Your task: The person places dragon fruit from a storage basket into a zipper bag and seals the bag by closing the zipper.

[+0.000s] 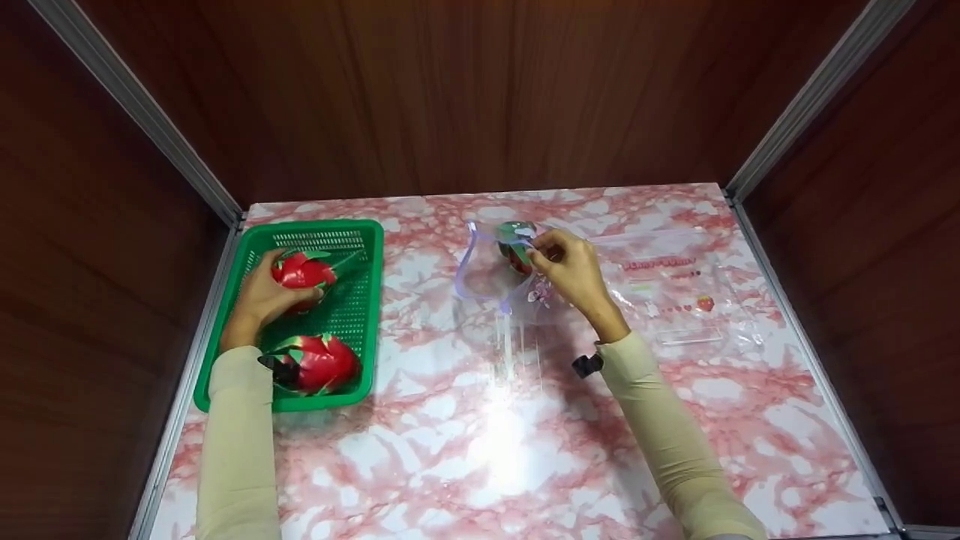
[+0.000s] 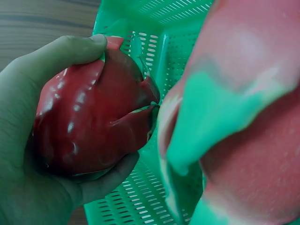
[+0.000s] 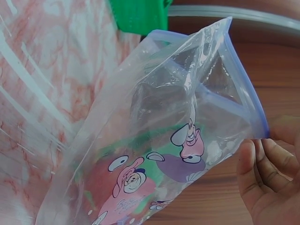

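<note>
My left hand (image 1: 268, 295) grips a red dragon fruit (image 2: 93, 112) with green-tipped scales, inside the green basket (image 1: 377, 300). Thumb and fingers wrap round its sides in the left wrist view. A second dragon fruit (image 1: 328, 365) lies in the basket's near part, close by the left wrist. Over the table's middle, my right hand (image 1: 571, 271) pinches the purple-edged rim of a clear zip bag (image 3: 187, 93) printed with cartoon figures. The bag's mouth gapes toward the basket. Inside it sits a red and green fruit (image 1: 516, 259), partly hidden by the film and the hand.
Another clear printed bag (image 1: 675, 292) appears to lie flat to the right of the right hand. The table (image 1: 420, 465) has a red and white marbled top. Brown wooden panels (image 1: 480, 97) with metal edges close in the back and sides.
</note>
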{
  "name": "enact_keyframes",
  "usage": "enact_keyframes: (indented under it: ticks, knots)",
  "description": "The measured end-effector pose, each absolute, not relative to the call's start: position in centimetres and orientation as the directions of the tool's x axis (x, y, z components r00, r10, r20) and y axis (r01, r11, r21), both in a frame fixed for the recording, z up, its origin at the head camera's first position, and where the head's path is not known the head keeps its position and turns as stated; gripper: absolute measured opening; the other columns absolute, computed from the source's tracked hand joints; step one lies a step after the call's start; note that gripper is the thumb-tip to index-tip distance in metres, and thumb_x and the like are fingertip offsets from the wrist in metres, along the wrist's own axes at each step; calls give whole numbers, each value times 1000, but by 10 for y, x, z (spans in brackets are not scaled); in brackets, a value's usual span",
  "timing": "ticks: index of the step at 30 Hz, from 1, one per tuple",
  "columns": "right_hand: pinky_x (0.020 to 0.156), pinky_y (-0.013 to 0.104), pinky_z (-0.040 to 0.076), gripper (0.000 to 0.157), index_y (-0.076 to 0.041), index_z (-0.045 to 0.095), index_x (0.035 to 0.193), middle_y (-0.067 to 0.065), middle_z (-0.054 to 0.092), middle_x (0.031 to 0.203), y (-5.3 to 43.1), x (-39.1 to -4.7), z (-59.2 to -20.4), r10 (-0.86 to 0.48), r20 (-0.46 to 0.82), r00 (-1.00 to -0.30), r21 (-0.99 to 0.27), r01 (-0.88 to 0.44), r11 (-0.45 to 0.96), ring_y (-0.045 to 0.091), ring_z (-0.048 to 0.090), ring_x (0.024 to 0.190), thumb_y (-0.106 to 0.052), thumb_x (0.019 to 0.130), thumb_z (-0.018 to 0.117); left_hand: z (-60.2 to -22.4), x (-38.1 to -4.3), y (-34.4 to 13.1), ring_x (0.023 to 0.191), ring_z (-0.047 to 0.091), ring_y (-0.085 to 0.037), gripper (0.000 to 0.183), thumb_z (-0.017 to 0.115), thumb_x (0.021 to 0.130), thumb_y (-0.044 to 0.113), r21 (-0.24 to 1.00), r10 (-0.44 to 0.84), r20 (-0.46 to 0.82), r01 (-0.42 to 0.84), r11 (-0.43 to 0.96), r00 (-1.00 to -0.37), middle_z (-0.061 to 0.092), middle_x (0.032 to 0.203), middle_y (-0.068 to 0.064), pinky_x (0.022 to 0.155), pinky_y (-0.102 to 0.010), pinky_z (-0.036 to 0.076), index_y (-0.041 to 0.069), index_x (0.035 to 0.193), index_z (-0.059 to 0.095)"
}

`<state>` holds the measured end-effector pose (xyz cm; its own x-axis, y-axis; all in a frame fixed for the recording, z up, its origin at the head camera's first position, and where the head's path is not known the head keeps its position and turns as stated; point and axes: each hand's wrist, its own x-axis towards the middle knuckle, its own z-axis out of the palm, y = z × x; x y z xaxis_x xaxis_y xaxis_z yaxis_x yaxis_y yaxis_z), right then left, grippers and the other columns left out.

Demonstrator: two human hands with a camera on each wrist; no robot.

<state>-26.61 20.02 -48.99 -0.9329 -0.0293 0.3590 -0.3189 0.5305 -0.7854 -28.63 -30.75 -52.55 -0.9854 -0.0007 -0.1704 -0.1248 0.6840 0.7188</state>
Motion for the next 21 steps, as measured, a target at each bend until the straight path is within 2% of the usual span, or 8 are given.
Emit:
enact_keyframes:
  ticks: [21]
  knots:
    - [71,17,51,11,1,78,100,15,77,89,201,-268,-487,-28,364,-931,-782,-322,534,15,64,76,-7,92,80,-506,-286,-304,143,43,-52,113,90,85,39,720,9,-57,-35,693,-998,38,163,-29,116,-70,43,15,170,19]
